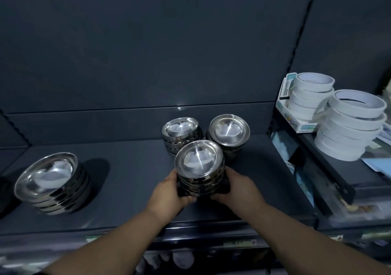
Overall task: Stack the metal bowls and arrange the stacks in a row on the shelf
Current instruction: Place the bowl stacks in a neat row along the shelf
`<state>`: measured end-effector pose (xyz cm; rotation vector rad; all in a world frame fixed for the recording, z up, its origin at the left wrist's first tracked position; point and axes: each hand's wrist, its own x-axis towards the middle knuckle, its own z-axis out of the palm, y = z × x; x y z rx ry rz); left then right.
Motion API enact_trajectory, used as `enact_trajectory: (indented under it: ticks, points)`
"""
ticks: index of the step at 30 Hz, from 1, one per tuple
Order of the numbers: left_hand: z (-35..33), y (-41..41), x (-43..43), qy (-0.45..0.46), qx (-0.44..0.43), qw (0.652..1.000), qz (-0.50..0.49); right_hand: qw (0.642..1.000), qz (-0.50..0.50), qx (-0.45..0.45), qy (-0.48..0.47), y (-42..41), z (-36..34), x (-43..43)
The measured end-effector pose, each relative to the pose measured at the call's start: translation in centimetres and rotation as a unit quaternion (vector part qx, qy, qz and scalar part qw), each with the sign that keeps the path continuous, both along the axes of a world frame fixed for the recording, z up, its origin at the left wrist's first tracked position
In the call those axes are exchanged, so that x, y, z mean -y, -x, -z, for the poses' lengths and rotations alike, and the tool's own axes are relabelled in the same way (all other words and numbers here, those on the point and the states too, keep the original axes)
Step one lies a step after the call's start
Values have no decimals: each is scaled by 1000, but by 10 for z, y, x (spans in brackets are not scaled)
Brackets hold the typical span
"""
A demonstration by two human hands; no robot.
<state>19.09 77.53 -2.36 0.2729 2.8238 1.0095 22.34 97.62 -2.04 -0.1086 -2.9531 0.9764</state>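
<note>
Both hands clasp 1 stack of metal bowls on the shelf: left hand at its 8 o'clock, right hand at 4 o'clock.

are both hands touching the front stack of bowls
Touching. The head view shows the left hand and right hand pressed against opposite sides of the front bowl stack.

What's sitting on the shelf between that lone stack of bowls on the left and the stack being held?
Nothing: the head view shows only bare dark shelf between the left stack and the held stack.
</note>
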Motion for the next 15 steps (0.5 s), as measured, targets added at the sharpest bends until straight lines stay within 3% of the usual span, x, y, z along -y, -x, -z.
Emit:
enact_trajectory:
  ticks: [15]
  points:
    - [-7,-16,141,-14,-9,999,-38,999,-42,-5,34,-1,-6,130]
